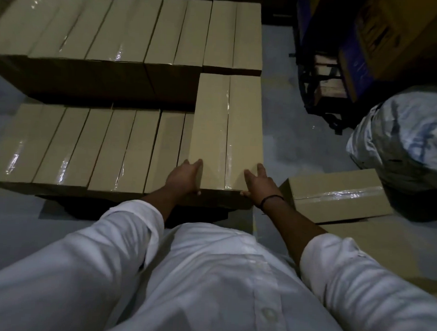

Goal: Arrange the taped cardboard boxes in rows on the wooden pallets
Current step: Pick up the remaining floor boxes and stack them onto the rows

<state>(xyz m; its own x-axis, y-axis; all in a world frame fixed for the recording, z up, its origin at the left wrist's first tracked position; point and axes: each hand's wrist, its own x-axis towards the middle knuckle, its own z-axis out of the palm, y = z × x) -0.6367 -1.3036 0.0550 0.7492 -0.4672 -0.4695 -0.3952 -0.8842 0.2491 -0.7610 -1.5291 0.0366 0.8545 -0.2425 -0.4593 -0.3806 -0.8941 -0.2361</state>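
Observation:
A taped cardboard box (226, 130) stands raised at the right end of the near row (88, 147), higher than its neighbours. My left hand (185, 175) grips its near left corner, fingers on top and thumb under the front edge. My right hand (258, 183) grips the near right corner the same way. A far row (133, 29) of taped boxes fills the pallet behind. The near pallet (140, 212) shows only as a dark edge under the boxes.
A loose taped box (336, 195) lies on the floor right of my right hand. A plastic-wrapped bundle (411, 138) sits further right. Dark stacked goods (355, 46) stand at the back right. Grey floor runs between them.

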